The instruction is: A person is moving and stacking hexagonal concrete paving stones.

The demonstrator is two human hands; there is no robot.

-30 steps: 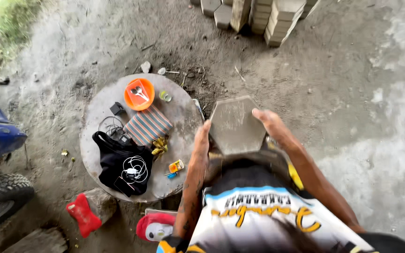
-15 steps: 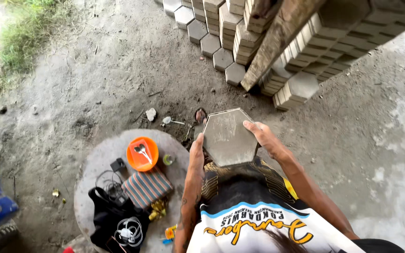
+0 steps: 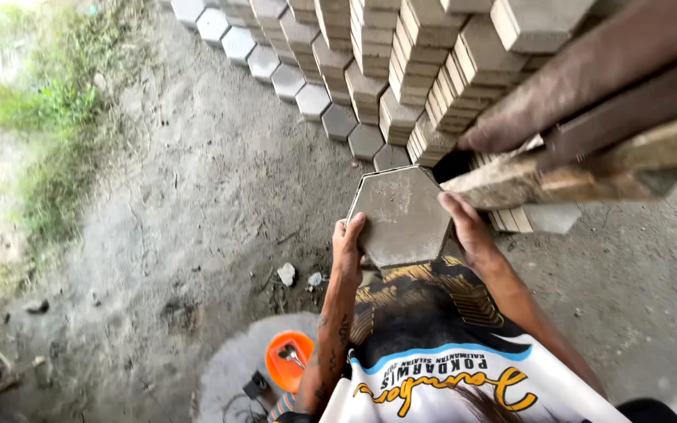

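Both hands, left [image 3: 348, 249] and right [image 3: 468, 231], clasp the paver [image 3: 401, 215] (hexagonal), mid-carry; next needs level setting onto the stacks [image 3: 401, 70].

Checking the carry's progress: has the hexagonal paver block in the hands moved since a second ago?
Yes. The hexagonal paver block has moved away from the orange bowl toward the stacked pavers, now nearly reaching them.
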